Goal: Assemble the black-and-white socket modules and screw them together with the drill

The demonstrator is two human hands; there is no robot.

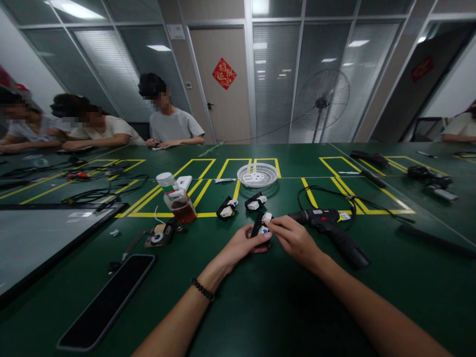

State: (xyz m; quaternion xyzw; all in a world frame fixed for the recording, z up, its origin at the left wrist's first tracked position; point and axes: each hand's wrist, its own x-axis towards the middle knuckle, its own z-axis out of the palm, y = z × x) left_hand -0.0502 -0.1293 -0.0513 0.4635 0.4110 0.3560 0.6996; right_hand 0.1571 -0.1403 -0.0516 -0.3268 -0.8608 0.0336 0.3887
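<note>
Both of my hands meet at the table's middle on a small black and white part [261, 224]. My left hand [243, 245] is closed round its lower end, the thumb pressed along its side. My right hand [292, 238] pinches its upper end with fingertips. Two similar black and white parts [227, 208] [255, 201] lie just beyond on the green table [260, 307]. A black electric screwdriver [330, 228] with a cable lies right beside my right hand.
A white round fan grille [258, 174] sits further back. A bottle with amber liquid [175, 197], a small motor with wires [159, 237] and a black phone [107, 300] are on the left. Several people sit along the far left edge; a standing fan [323, 101] stands behind.
</note>
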